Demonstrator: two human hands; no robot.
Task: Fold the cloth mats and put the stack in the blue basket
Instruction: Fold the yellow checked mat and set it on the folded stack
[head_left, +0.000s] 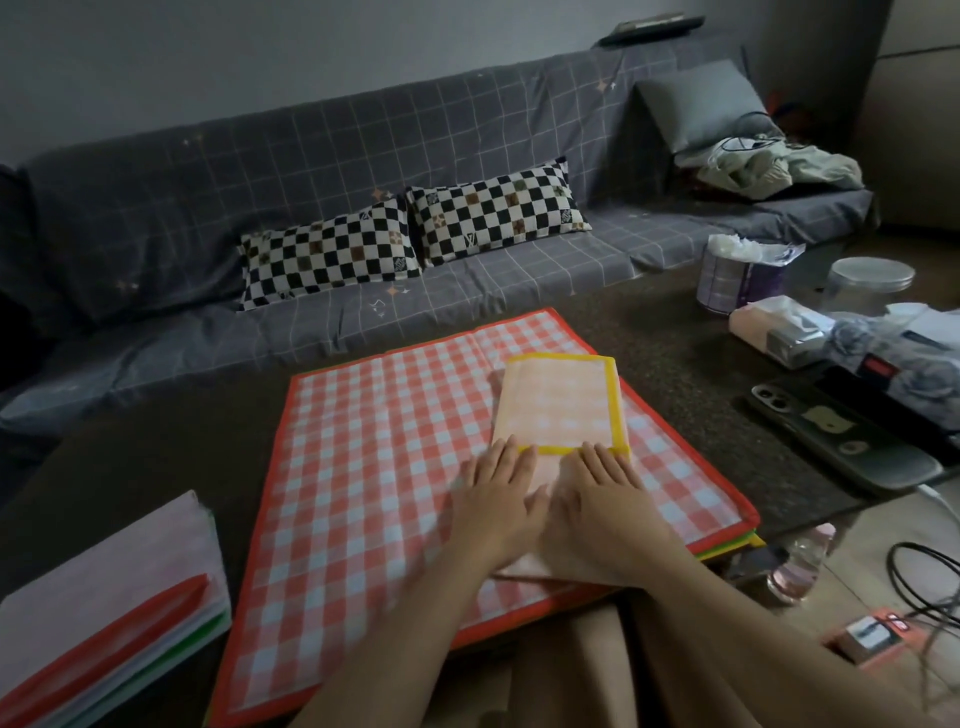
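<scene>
A folded mat with a yellow border (563, 402) lies on top of an unfolded red-and-white checked mat (363, 447), which tops a pile of flat mats on the dark table. My left hand (498, 496) and my right hand (602, 499) lie side by side, fingers straight, pressing flat on the near end of the folded mat. A stack of folded mats (104, 608) with red and green edges sits at the near left. No blue basket is in view.
At the table's right stand a tissue roll (737, 270), a tissue pack (774, 325), a clear lidded jar (870, 280), a phone (831, 421) and a black tray. A bottle (800, 561) and cables are on the floor to the right. A grey sofa with checkered pillows (410, 234) faces me.
</scene>
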